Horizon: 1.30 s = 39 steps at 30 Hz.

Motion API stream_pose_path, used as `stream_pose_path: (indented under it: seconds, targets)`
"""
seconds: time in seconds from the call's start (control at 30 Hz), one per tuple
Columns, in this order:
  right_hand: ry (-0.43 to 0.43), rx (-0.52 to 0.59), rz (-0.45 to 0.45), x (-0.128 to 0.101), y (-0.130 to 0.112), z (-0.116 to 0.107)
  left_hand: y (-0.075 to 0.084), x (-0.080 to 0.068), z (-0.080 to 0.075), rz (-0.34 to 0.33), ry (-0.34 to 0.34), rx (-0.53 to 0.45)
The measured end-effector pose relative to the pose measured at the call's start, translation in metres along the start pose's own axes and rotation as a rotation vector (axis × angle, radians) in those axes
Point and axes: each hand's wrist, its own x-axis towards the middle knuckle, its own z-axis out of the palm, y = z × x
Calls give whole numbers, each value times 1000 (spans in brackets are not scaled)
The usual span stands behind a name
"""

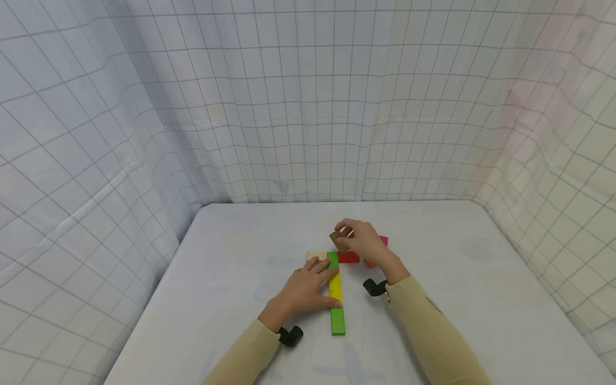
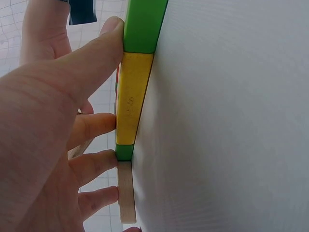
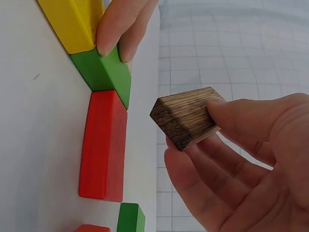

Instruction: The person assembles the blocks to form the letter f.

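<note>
My right hand (image 1: 364, 241) pinches a dark brown wooden block (image 3: 186, 116) between thumb and fingers, held up off the table. Below it, a red block (image 3: 100, 145) lies end-on against a green block (image 3: 104, 72). From that green block a line runs toward me: a yellow block (image 1: 335, 289), then another green block (image 1: 338, 322). A pale wooden block (image 1: 315, 255) lies to the left of the far green one. My left hand (image 1: 304, 289) rests along the line's left side, thumb at the yellow and near green joint, fingers spread over the far blocks.
To the right of the red block, partly behind my right hand, lie a reddish-pink block (image 1: 384, 240) and an orange-red block (image 1: 370, 263). A small green block (image 3: 130, 218) shows there in the right wrist view. Grid-patterned curtains (image 1: 308, 107) enclose the white table (image 1: 231, 299).
</note>
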Motion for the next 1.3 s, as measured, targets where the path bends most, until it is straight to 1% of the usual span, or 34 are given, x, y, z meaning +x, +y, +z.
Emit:
stream_pose_path:
  seconds: [0.23, 0.53, 0.73, 0.83, 0.93, 1.1, 1.3]
  targets:
    - [40, 23, -7, 12, 4, 8, -1, 0, 2, -1, -3, 12]
    - [42, 65, 35, 20, 10, 18, -1, 0, 2, 8, 0, 13]
    - [50, 60, 50, 26, 13, 24, 0, 0, 1, 5, 1, 18]
    - [47, 74, 56, 30, 14, 27, 0, 1, 1, 4, 5, 24]
    - [42, 78, 78, 32, 15, 30, -1, 1, 1, 8, 11, 24]
    - [33, 58, 105, 34, 17, 36, -1, 0, 2, 13, 14, 22]
    - [44, 74, 116, 35, 18, 38, 0, 0, 1, 12, 15, 16]
